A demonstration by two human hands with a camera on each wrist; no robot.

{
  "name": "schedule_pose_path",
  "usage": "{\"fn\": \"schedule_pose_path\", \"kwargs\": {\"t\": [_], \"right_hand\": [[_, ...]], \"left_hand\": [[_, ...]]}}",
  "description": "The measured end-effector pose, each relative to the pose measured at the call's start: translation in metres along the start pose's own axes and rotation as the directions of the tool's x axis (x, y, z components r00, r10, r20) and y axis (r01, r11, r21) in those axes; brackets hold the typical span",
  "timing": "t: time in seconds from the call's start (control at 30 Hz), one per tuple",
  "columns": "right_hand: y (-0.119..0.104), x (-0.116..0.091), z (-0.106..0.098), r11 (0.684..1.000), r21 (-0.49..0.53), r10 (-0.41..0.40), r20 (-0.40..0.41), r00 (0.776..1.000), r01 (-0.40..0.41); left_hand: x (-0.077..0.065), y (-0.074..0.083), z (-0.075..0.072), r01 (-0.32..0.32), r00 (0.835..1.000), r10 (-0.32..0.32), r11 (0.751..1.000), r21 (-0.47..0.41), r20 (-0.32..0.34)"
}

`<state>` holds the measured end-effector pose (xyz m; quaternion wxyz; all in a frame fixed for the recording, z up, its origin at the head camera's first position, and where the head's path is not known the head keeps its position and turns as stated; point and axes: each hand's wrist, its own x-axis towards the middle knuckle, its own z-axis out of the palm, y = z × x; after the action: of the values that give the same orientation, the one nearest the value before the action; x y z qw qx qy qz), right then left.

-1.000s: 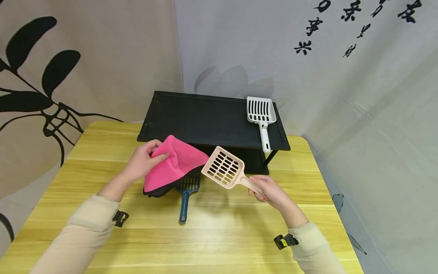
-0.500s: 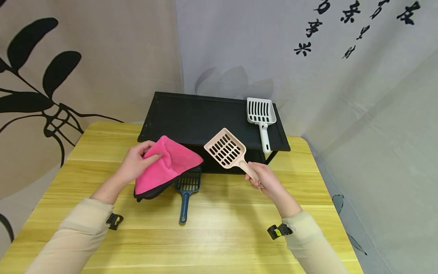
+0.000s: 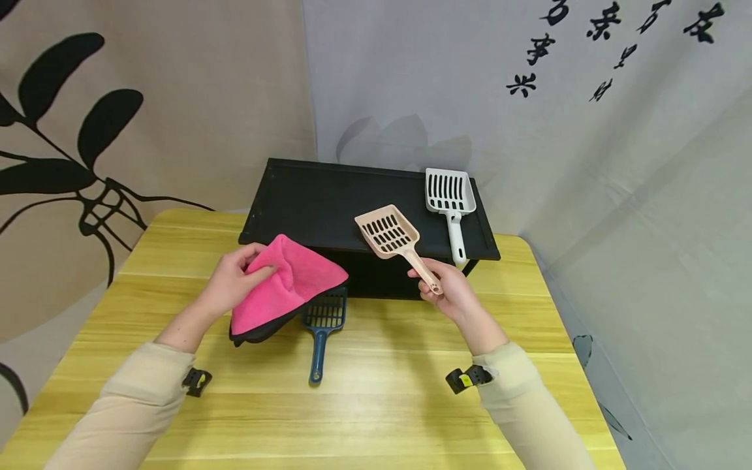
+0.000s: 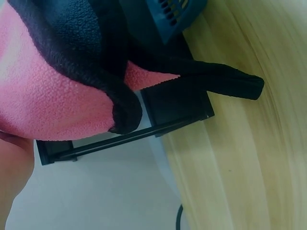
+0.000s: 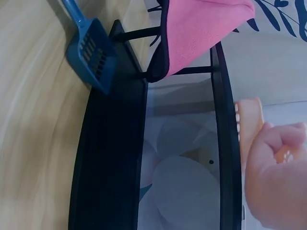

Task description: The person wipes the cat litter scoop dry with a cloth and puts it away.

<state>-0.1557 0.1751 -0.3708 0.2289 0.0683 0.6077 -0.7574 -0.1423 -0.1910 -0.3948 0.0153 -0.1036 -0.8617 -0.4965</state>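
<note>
My left hand [image 3: 237, 274] pinches a pink cloth [image 3: 288, 277] with a dark edge and dark underside, held up in front of the black shelf's left part. In the left wrist view the cloth [image 4: 62, 96] hangs in folds. My right hand [image 3: 448, 287] grips the handle of a beige slotted litter scoop [image 3: 389, 232], whose head overlaps the front of the shelf's upper board in the head view. A blue litter scoop [image 3: 318, 346] lies below, its handle on the table and its head partly behind the cloth. On the shelf's right end rests a white litter scoop [image 3: 452, 209].
The black two-tier shelf [image 3: 329, 202] stands at the back of the wooden table [image 3: 376, 405]. Its lower board [image 5: 112, 158] shows in the right wrist view. A printed curtain [image 3: 399, 78] hangs behind and at the sides.
My right hand has carried the beige scoop up and away, from over the table to the upper board. My left hand has drawn the cloth slightly left, then held still.
</note>
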Motion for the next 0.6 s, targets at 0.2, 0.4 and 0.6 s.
{"fn": "schedule_pose_path", "kwargs": {"t": [0.2, 0.4, 0.6], "right_hand": [[-0.0049, 0.0039, 0.0056, 1.0, 0.013, -0.01, 0.005, 1.0, 0.01], [-0.008, 0.0091, 0.0097, 1.0, 0.024, 0.009, -0.008, 1.0, -0.008], [-0.0081, 0.0054, 0.0053, 1.0, 0.013, 0.017, 0.036, 0.999, -0.018]], "left_hand": [[0.0002, -0.0019, 0.0008, -0.016, 1.0, 0.016, 1.0, -0.011, -0.008], [0.0002, -0.0017, 0.0028, -0.015, 1.0, 0.015, 1.0, -0.008, -0.009], [-0.0008, -0.0012, 0.0011, -0.004, 1.0, 0.004, 1.0, -0.017, -0.007]]}}
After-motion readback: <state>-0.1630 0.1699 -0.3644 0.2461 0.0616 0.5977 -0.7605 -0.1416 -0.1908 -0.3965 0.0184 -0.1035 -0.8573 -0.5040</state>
